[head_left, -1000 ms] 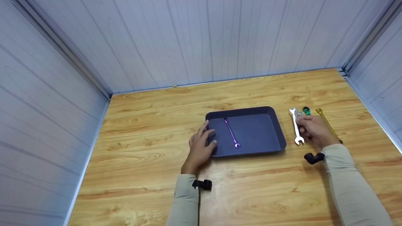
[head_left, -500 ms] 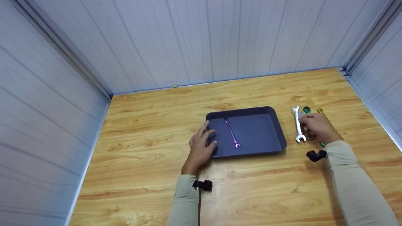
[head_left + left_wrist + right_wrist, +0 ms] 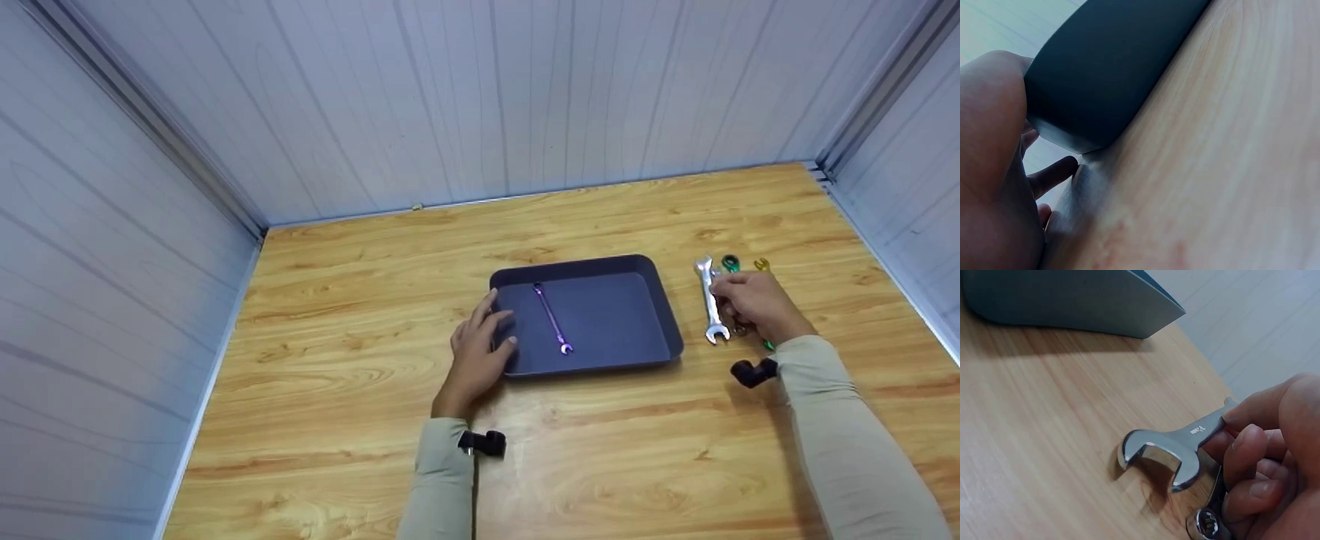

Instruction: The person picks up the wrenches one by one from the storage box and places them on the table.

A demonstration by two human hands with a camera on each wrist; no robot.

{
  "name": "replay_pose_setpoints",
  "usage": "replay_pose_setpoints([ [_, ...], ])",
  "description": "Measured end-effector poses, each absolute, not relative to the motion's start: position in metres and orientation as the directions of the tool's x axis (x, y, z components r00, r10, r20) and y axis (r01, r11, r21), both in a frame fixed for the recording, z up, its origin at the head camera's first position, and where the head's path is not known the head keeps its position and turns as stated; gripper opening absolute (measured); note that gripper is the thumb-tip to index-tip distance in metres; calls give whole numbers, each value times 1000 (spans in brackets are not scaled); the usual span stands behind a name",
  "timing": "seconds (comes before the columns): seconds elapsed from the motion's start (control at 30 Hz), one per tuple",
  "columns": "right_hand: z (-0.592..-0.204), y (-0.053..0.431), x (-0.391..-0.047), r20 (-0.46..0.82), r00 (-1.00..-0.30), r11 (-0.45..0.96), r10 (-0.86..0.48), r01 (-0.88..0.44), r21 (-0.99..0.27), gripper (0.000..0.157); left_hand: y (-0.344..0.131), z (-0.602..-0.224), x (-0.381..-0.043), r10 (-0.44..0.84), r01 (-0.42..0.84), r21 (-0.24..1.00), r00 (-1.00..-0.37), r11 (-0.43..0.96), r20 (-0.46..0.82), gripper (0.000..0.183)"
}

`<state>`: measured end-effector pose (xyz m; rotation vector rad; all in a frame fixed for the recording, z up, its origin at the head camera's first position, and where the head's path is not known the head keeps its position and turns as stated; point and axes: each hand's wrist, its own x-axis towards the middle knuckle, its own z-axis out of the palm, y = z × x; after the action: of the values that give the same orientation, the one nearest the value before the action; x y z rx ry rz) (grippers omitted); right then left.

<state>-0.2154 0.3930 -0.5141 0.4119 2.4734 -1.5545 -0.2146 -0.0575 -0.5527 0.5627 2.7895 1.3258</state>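
My right hand (image 3: 754,300) pinches a silver open-end wrench (image 3: 710,304) by its shank, to the right of the tray. In the right wrist view, the wrench's open jaw (image 3: 1162,450) points back toward the camera, close over the table. Beneath the curled fingers lies a smaller ring-ended wrench (image 3: 1207,524). My left hand (image 3: 476,352) rests on the left rim of a dark grey tray (image 3: 671,322), its thumb and a finger reaching over the edge. Inside the tray lies a purple combination wrench (image 3: 553,319).
Behind the right hand, a green ratcheting wrench (image 3: 730,262) and a yellow wrench (image 3: 762,265) lie on the wooden table (image 3: 337,337), both partly hidden. Pale panels (image 3: 450,97) wall in the table at the back and both sides.
The right hand and the silver wrench have shifted slightly right, then a touch back to the left. More of the yellow wrench is now covered. The left hand and tray stay put.
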Motion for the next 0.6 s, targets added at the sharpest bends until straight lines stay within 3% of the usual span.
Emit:
replay_pose_setpoints([
  [0.6, -517, 384, -217, -256, -949, 487, 184, 314, -815, 31, -59, -554, -216, 333, 320, 772, -931, 549, 150, 44],
])
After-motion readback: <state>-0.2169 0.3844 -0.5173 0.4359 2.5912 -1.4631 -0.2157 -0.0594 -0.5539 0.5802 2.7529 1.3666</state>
